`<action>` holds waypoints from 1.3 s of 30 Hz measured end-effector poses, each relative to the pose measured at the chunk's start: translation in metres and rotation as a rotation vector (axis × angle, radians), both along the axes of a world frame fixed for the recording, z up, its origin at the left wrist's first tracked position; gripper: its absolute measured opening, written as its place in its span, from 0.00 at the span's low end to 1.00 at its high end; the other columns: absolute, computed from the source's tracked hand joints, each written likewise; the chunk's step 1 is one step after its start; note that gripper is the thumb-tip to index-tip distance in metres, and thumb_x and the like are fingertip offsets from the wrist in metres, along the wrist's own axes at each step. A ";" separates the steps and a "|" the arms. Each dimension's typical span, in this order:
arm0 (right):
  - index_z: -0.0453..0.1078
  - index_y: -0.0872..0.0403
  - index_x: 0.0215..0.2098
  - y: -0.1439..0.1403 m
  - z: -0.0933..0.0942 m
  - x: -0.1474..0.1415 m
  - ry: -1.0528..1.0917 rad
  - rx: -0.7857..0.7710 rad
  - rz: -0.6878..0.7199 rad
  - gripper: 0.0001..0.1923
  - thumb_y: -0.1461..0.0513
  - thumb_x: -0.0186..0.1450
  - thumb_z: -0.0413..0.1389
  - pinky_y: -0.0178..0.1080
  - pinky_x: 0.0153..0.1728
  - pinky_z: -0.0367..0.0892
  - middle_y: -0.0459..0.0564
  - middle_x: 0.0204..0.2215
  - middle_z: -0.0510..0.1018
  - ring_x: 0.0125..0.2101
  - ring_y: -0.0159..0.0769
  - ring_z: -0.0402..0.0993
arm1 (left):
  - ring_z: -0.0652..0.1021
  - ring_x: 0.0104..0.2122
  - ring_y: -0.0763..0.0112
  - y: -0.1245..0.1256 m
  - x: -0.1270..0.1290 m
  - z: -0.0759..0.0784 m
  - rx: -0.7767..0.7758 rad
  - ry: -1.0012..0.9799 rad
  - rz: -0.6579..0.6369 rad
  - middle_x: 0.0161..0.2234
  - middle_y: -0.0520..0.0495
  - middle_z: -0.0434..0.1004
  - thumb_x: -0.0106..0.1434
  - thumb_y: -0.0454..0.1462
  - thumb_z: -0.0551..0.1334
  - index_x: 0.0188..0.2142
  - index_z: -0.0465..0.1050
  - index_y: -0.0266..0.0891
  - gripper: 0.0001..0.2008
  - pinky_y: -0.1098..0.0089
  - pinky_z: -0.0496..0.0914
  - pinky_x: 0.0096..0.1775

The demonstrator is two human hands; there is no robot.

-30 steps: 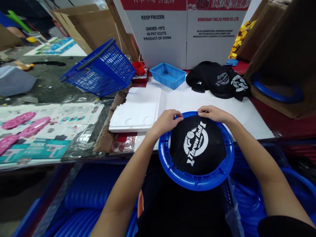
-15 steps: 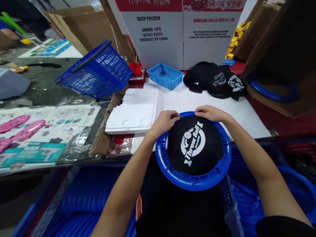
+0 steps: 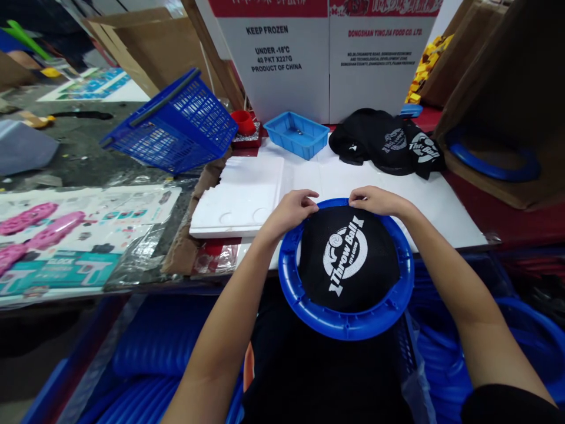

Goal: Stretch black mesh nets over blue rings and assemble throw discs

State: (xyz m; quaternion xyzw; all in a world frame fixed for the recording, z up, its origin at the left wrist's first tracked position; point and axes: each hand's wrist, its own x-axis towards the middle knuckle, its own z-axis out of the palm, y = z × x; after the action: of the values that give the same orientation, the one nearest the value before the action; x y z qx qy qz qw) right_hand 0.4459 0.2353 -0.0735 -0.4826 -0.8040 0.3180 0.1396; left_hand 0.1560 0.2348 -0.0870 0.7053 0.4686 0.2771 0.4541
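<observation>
Resting under both hands (image 3: 335,206) — blue ring's (image 3: 348,321) far rim, apparently pinched.

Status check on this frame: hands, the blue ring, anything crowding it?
Left hand and right hand both pinching black mesh at far edge of blue ring. Ring overhangs white board edge. Nothing crowding it.
</observation>
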 end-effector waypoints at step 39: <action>0.81 0.50 0.39 0.003 -0.026 -0.035 0.133 0.082 -0.184 0.09 0.59 0.66 0.57 0.45 0.57 0.68 0.48 0.45 0.85 0.50 0.44 0.78 | 0.82 0.45 0.59 0.018 0.001 0.029 0.273 0.421 -0.379 0.46 0.42 0.86 0.67 0.30 0.59 0.46 0.83 0.38 0.15 0.64 0.72 0.50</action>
State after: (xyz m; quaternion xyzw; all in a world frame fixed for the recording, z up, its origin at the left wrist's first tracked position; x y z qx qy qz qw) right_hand 0.4114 0.2380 -0.0990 -0.5260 -0.7577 0.3020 0.2408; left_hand 0.1573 0.2526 -0.0582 0.8764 0.3709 0.0958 0.2919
